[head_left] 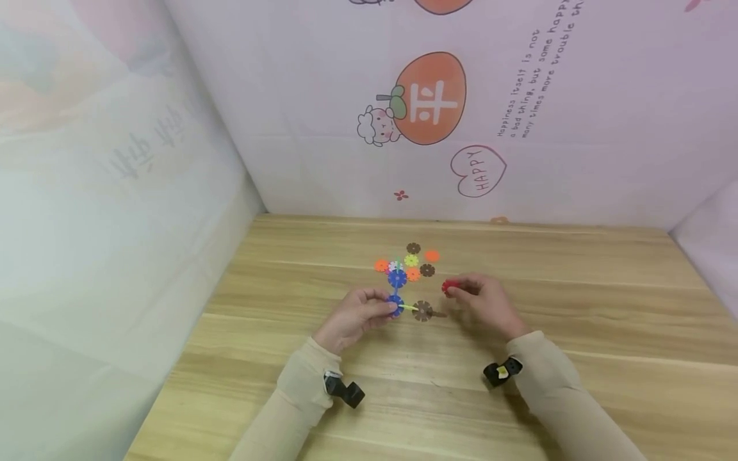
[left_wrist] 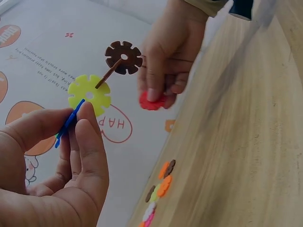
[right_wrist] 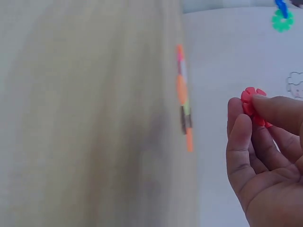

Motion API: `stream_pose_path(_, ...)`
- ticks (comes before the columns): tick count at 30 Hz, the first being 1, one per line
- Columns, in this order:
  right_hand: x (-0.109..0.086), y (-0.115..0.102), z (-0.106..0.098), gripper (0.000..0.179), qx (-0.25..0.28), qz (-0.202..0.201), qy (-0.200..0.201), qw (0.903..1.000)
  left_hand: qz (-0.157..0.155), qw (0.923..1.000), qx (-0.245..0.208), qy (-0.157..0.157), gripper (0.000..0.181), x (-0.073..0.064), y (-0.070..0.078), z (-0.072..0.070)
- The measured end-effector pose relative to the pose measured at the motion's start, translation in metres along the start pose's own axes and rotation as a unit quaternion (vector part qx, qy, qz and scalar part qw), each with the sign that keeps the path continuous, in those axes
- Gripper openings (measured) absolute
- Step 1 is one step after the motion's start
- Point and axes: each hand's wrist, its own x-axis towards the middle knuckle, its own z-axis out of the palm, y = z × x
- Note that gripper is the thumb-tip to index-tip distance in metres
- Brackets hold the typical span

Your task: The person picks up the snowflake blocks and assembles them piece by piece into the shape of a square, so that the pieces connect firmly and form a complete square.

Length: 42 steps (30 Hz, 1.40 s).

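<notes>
My left hand (head_left: 360, 315) pinches a blue notched plastic disc (head_left: 394, 305), part of a joined chain of interlocking discs. Slotted on toward the right are a yellow disc (left_wrist: 90, 93) and brown ones, the outer brown disc (left_wrist: 122, 49) at the chain's end. On the far side the chain runs to another blue disc (head_left: 397, 278) and a green disc (right_wrist: 282, 21). Between thumb and fingers, my right hand (head_left: 487, 303) holds a red disc (right_wrist: 251, 100), apart from the chain and to its right. The thumb covers part of the red disc.
Loose discs lie on the wooden table (head_left: 461, 410) beyond the chain: orange (head_left: 432, 255), dark brown (head_left: 413, 248), yellow (head_left: 411, 260) and white (head_left: 394, 266) among them. A printed cloth (head_left: 323, 160) rises at the table's back edge, and another stands at left.
</notes>
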Motion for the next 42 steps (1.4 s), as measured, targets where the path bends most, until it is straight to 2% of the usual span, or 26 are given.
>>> stream_pose_path(7, 0.003, -0.021, -0.008, 0.033, 0.054, 0.026, -0.018, 0.9980, -0.009, 0.9999, 0.003, -0.014, 0.013, 0.001, -0.007, 0.004)
stream_pose_path(16, 0.007, -0.037, -0.012, 0.041, 0.122, 0.024, -0.021, 0.9920, -0.027, 0.9994, 0.022, -0.008, 0.018, -0.003, -0.010, 0.010)
stream_pose_path(23, 0.009, -0.044, -0.011, 0.037, 0.173, 0.035, -0.025, 0.9840, -0.026, 0.9992, 0.020, -0.022, 0.024, -0.003, -0.012, 0.010)
stream_pose_path(27, 0.010, -0.045, -0.009, 0.039, 0.180, 0.045, -0.028, 0.9822, -0.023, 0.9989, 0.024, -0.032, 0.025, -0.003, -0.013, 0.011)
stream_pose_path(42, 0.012, -0.049, -0.005, 0.038, 0.172, 0.052, -0.037, 0.9831, -0.028, 0.9986, 0.031, -0.033, 0.027, -0.002, -0.012, 0.010)
